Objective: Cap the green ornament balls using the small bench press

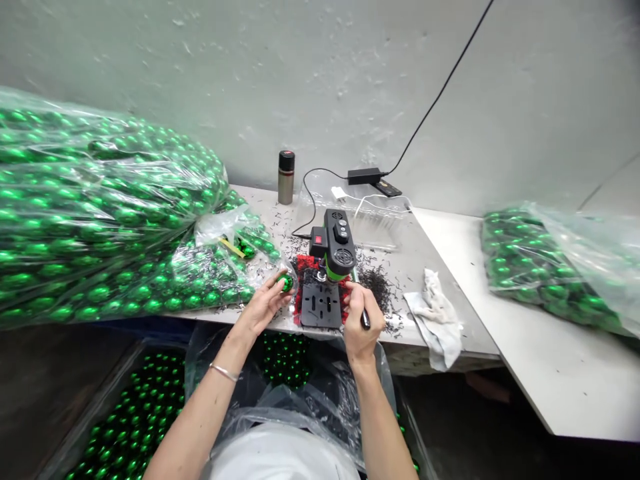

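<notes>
My left hand (265, 305) pinches a shiny green ball (285, 283) between thumb and fingers, just left of a small black machine (339, 240). That machine has a red switch at its side and a slotted black base plate (320, 303). My right hand (365, 320) is closed around a slim tool with a black handle (365, 321), to the right of the plate. Its tip is partly hidden near the machine's head. Red material (303, 264) shows around the plate, with many small black bits (376, 293) heaped beside it.
A large clear bag of green balls (100, 220) fills the left, opening onto the table. Below lies a plastic-lined container of balls (286, 360). Behind stand a flask (286, 177) and a power adapter (365, 176). A cloth (435, 320) and another bag (540, 260) are to the right.
</notes>
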The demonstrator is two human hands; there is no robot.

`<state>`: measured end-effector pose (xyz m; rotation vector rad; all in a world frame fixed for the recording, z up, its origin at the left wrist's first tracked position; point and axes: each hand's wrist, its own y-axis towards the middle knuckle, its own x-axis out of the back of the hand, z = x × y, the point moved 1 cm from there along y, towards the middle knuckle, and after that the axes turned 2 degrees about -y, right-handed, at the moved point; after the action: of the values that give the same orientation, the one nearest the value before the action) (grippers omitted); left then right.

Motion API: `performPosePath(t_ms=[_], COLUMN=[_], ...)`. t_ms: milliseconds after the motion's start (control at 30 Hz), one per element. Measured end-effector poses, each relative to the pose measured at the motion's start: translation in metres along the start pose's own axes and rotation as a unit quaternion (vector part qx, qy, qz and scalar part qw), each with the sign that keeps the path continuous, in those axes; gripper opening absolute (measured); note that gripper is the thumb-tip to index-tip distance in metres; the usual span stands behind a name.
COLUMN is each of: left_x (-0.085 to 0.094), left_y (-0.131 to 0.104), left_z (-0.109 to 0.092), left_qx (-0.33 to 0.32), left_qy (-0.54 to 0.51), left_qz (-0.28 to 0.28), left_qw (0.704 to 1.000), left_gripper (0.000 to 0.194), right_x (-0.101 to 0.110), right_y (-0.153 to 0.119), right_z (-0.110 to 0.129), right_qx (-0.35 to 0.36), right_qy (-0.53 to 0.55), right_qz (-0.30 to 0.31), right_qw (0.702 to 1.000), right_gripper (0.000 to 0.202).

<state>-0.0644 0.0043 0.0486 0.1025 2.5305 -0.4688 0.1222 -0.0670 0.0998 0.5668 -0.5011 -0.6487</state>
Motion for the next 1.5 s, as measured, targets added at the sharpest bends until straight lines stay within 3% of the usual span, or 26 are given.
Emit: performPosePath(t_ms=[100,200,300,400,533,667,867,1100,1500], left_x=[-0.01,-0.02,-0.028,-0.033,-0.039,-0.043,-0.041,-0.04,-0.038], left_y=[0.002,0.01,0.015,0.014,0.014,0.017,0.018,0.017,0.019], left_z=[0.013,0.031,0.047,0.056,0.057,0.061,0.072,0.072,0.075], left_qx=[-0.005,-0.056,-0.119,-0.198,-0.286,-0.331,-0.366,-0.339,-0.352], left_qy=[0.049,0.199,0.372,0.504,0.592,0.621,0.586,0.559,0.553], left_qz=[0.001,0.002,0.008,0.011,0.029,0.046,0.034,0.045,0.043], left_qw=[0.999,0.978,0.92,0.841,0.753,0.709,0.722,0.756,0.754], left_gripper=[0.041,0.042,0.038,0.035,0.033,0.031,0.031,0.029,0.031], right_x=[0.001,0.001,0.002,0.003,0.002,0.002,0.001,-0.014,-0.024], right_y=[0.0,0.0,0.001,0.001,0.001,0.0,-0.006,-0.021,-0.035], right_z=[0.001,0.002,0.002,0.003,0.002,0.002,-0.006,-0.034,-0.059], right_qx=[0.009,0.017,0.029,0.041,0.046,0.06,0.083,0.139,0.138], right_qy=[-0.003,-0.002,-0.004,-0.006,-0.009,-0.001,-0.001,-0.018,-0.064], right_qz=[-0.001,0.003,0.011,0.015,0.015,0.009,0.011,-0.049,-0.09], right_qw=[1.0,1.0,1.0,0.999,0.999,0.998,0.996,0.989,0.984], right_gripper=[0.029,0.028,0.027,0.026,0.027,0.026,0.026,0.028,0.028])
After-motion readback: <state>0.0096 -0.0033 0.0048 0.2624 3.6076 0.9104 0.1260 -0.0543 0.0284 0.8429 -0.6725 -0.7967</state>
